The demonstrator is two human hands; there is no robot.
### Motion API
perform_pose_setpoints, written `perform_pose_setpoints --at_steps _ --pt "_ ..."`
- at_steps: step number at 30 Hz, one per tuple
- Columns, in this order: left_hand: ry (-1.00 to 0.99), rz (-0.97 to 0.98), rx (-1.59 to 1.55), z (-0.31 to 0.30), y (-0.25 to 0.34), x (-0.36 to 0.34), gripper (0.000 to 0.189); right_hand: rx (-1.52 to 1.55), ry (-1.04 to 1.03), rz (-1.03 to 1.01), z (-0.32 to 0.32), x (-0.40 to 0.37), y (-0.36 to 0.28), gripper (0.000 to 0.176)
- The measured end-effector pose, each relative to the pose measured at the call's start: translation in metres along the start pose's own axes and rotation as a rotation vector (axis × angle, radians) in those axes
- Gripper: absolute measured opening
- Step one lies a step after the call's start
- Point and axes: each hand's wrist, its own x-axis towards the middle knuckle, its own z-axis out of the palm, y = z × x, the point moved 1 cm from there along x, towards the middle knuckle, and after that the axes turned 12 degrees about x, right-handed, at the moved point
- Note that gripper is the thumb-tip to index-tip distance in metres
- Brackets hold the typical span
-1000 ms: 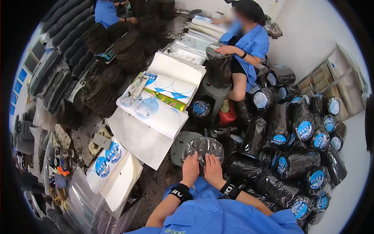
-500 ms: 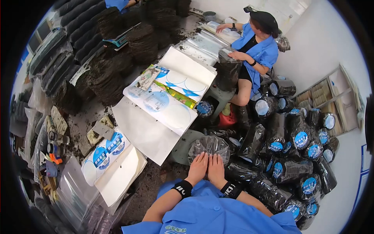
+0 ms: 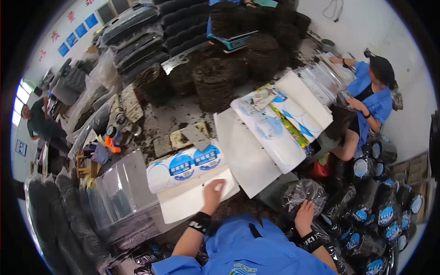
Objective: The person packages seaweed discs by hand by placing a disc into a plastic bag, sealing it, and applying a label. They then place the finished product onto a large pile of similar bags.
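My left hand (image 3: 212,196) is over the white backing paper of a blue-and-white label sheet (image 3: 185,166). Its fingers are loosely curled and a pale gap shows between thumb and forefinger; I see nothing held. My right hand (image 3: 304,216) lies with outstretched fingers against a clear-plastic-wrapped dark bundle (image 3: 306,195), whose gathered top faces up. The bundle sits at a grey-green stool (image 3: 277,190), partly hidden. A plain white sheet (image 3: 250,160) and a larger stack of printed sheets (image 3: 270,126) lie beyond my hands.
Wrapped bundles with round blue labels (image 3: 386,213) are piled at right. A co-worker in blue (image 3: 373,91) sits beyond them. Dark round stacks (image 3: 213,82) stand on the dirt-strewn table. Clear plastic film (image 3: 121,188) lies at left. Another person (image 3: 43,121) stands far left.
My left hand has left the wrapped bundle and moved left over the label sheet's backing paper. My right hand stays on the bundle. The view has turned to the left.
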Motion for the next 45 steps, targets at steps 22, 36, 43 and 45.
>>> perform_pose_setpoints --at_steps 22,36,43,45 --pt "0.056 0.517 0.845 -0.085 -0.183 0.051 0.015 -0.044 -0.002 0.075 -0.008 -0.005 -0.016 0.056" --pt "-0.01 -0.493 -0.257 -0.187 -0.304 0.152 0.013 0.069 0.175 0.035 -0.016 -0.005 -0.02 0.046" --pt "0.349 0.11 0.4 -0.048 -0.109 0.12 0.044 0.025 0.179 0.088 -0.008 -0.01 -0.02 0.052" --pt "-0.059 0.49 0.627 0.061 0.031 0.032 0.046 0.04 0.179 0.096 -0.004 -0.012 -0.022 0.051"
